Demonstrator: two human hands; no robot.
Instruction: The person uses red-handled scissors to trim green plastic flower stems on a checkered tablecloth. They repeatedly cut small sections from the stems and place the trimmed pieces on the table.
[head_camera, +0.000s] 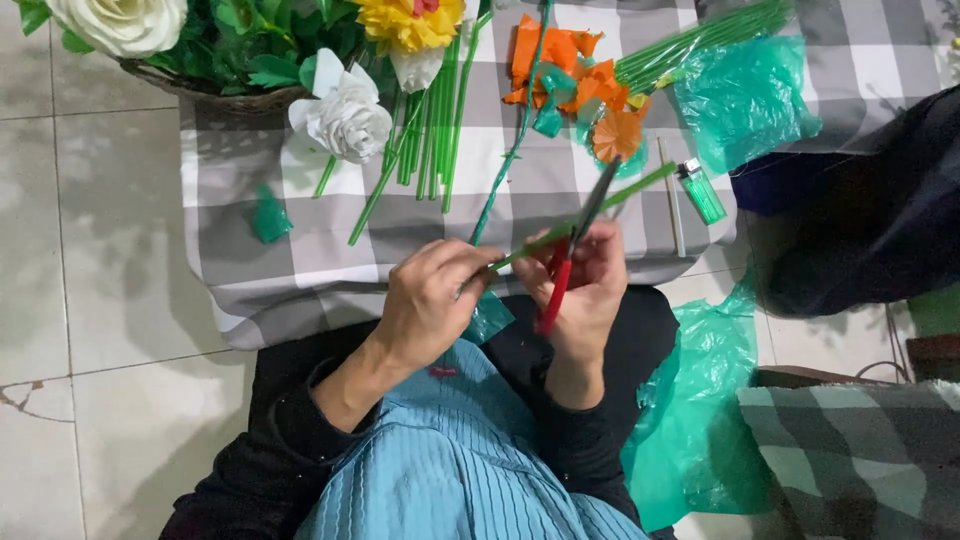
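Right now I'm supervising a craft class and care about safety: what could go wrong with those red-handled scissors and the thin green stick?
The right hand holds the red-handled scissors with blades against the thin green stick, close to the left hand fingers pinching it; a slip might nick them. A cut-off end could fly off the grey checked cloth. The green lighter lies near thin green plastic film, which looks flammable.

home craft corner, tiled floor (100, 300)
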